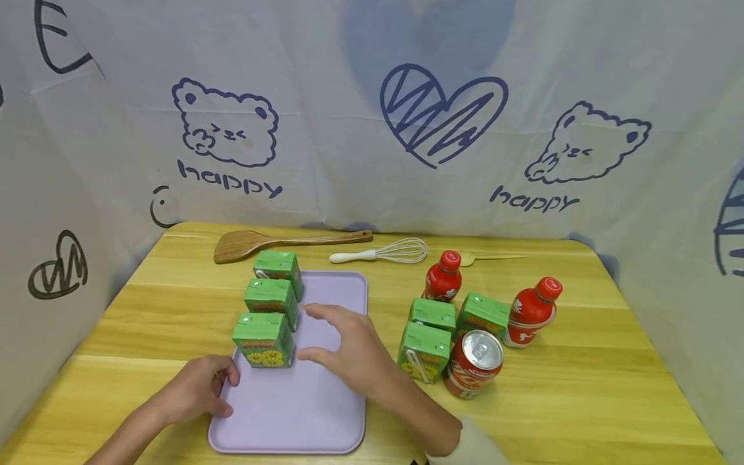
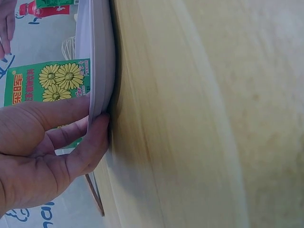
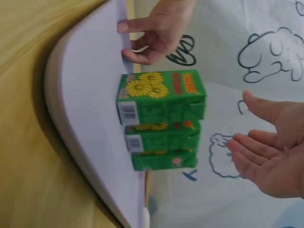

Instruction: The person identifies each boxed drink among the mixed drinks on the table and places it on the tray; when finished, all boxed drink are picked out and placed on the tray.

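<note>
My left hand (image 1: 197,391) pinches the left rim of a lilac tray (image 1: 302,413); in the left wrist view its thumb lies outside the rim and its fingers inside. Three green drink cartons with yellow flowers stand in a row along the tray's left side: the near carton (image 1: 264,342), the middle carton (image 1: 272,297) and the far carton (image 1: 279,266). Over the tray, just right of these cartons, is my right hand (image 1: 354,349), thumb and fingers spread apart. The right wrist view shows a gap between this hand (image 3: 275,147) and the cartons, and nothing in its grasp.
Right of the tray stand three more green cartons (image 1: 424,355), a red can (image 1: 473,365) and two red bottles (image 1: 531,313). A wooden spatula (image 1: 250,245), a whisk (image 1: 378,252) and a thin light spoon (image 1: 467,258) lie along the back edge, before a white cloth (image 1: 325,148).
</note>
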The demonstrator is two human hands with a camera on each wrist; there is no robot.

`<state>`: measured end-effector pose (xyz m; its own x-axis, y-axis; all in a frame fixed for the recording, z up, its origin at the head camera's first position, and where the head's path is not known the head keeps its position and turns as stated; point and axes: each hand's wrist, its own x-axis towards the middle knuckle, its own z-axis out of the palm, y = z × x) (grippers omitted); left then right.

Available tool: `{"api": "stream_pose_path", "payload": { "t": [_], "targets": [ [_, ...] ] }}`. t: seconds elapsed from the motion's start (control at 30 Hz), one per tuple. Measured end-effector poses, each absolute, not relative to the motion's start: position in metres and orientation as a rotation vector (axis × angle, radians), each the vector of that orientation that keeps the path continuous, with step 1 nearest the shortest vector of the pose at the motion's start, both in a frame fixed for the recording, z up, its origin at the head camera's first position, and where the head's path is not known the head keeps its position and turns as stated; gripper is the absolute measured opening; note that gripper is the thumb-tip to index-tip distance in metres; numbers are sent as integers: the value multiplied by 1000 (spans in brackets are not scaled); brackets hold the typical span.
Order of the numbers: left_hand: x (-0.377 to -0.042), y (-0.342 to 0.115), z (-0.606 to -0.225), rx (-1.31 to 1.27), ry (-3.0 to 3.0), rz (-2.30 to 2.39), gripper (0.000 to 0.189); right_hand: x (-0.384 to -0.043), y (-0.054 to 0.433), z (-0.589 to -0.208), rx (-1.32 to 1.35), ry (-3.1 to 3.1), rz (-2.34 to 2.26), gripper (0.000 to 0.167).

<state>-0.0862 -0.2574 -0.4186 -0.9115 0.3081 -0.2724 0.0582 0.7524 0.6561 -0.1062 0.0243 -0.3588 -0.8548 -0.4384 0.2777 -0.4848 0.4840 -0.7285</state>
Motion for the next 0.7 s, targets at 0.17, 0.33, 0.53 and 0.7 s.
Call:
{"api": "stream_pose_path", "payload": {
  "t": [0.17, 0.33, 0.53, 0.7],
  "targets": [
    [-86, -257, -417, 253, 2582, 942, 39, -102, 47, -346, 781, -2655, 1359, 58],
    [-87, -256, -417, 233, 2579, 932, 39, -99, 83, -335, 645, -2685, 1330, 57],
    [-88, -256, -416, 214, 2594, 914, 39, -104, 124, -330, 551, -2703, 1236, 55],
    [-87, -255, -416, 228, 2593, 922, 39, -111, 151, -331, 457, -2757, 1125, 56]
  ]
}}
